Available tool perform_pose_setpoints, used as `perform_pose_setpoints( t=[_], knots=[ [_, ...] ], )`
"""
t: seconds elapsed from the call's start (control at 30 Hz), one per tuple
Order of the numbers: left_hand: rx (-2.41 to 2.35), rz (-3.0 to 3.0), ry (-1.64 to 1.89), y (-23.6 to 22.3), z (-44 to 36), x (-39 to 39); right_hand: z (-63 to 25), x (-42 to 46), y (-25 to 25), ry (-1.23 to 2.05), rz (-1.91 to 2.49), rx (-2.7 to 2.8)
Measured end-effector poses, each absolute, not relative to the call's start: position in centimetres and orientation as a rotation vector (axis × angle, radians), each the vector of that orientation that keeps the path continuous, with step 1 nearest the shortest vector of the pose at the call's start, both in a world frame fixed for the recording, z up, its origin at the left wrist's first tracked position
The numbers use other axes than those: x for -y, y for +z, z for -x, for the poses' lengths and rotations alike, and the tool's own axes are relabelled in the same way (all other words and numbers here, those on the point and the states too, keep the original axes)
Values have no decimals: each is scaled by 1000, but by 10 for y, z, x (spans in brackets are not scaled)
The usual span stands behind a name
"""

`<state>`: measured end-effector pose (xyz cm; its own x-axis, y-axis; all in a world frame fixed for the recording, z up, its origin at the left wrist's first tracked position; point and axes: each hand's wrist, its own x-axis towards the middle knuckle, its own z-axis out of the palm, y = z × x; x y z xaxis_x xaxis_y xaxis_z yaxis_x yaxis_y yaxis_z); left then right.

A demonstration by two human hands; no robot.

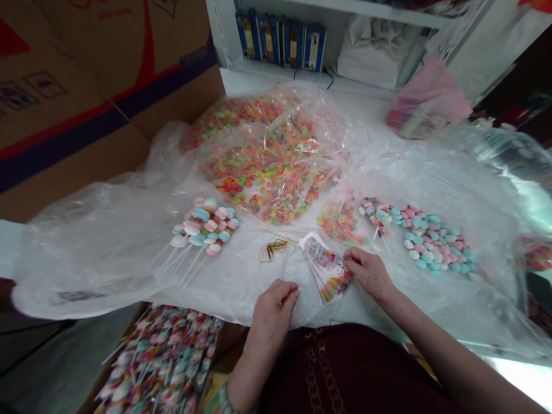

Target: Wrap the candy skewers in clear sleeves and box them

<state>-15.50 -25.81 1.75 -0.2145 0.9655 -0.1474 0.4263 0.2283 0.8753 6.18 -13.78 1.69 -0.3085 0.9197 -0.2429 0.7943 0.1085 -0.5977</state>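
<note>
Left hand [273,307] curled, fingers together; cannot tell if anything is held. Right hand [368,273] closed on the edge of printed wrappers [326,267], which lie on a plastic sheet [99,259] near gold twist ties [276,248]. Farther: candy lollipops [204,227], bagged candies [267,152], white counter [241,86], cardboard carton [86,98], blue boxes [280,43].

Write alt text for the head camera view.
The person's right hand touches a stack of printed paper strips, left hand closed beside it, over a clear plastic sheet. Gold twist ties, candy lollipops and a bag of loose colourful candies lie nearby.
</note>
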Motion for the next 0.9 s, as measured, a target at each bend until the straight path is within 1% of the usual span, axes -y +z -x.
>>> perform_pose_setpoints(
  t=[0.17, 0.27, 0.33, 0.43, 0.5, 0.6, 0.77, 0.9],
  knots=[
    [-1646, -1090, 977, 18, 147, 255, -59, 147, 30, 1173, 1418, 1809],
    [-1474, -904, 964, 22, 138, 251, -43, 157, 37, 1462, 1409, 1545],
    [-1351, -793, 945, 25, 133, 249, -33, 162, 39, 1587, 1430, 1484],
    [-1244, -689, 936, 27, 131, 250, -24, 167, 40, 1601, 1489, 1563],
    [-1198, -584, 1005, 27, 132, 251, -19, 169, 41, 1635, 1492, 1600],
    [-1073, -384, 1201, 25, 134, 253, -3, 175, 40, 1715, 1397, 1743],
    [-1089, 32, 1512, 17, 157, 263, 46, 190, 34, 1573, 1247, 2187],
    [-1146, 154, 1691, 11, 197, 289, 94, 198, 30, 1708, 1079, 2259]
  ],
)
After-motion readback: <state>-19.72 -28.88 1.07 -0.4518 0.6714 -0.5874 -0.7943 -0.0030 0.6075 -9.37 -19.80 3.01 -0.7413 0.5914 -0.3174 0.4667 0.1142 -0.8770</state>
